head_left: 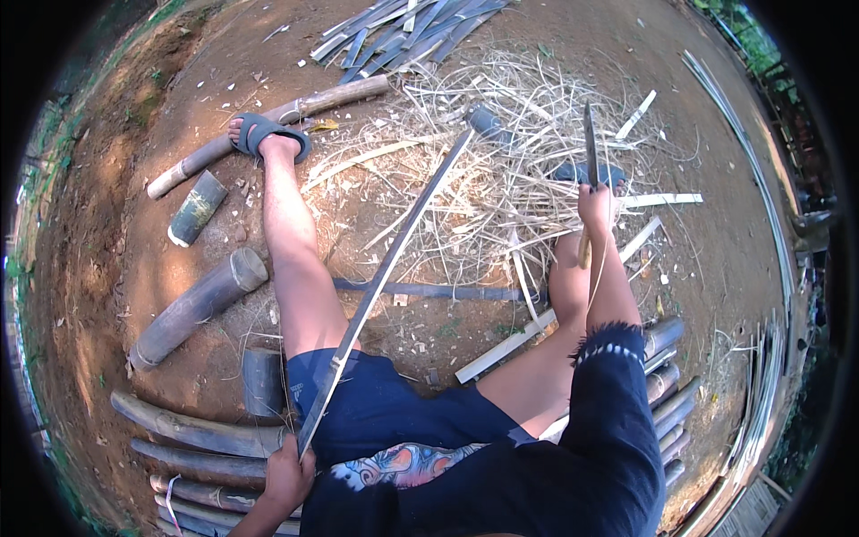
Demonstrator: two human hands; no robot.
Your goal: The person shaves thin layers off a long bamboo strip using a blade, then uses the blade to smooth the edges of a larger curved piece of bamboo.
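My left hand point(288, 474) is closed round the lower end of a long bamboo strip point(380, 286), down beside my left hip. From there the strip slants up across my left thigh, its far end over the heap of shavings. My right hand point(596, 206), held out above my right foot, grips a long-bladed knife point(590, 143). The blade points up and away from me, apart from the strip, and the handle's butt shows below my fist. A thin pale sliver hangs down along my right forearm.
Curly bamboo shavings point(501, 170) cover the ground between my feet. Split strips point(403, 31) lie piled at the far side. Cut bamboo sections point(199, 309) and a long pole point(268, 134) lie at left. More poles point(197, 425) are near my hips; long thin strips point(761, 403) lie far right.
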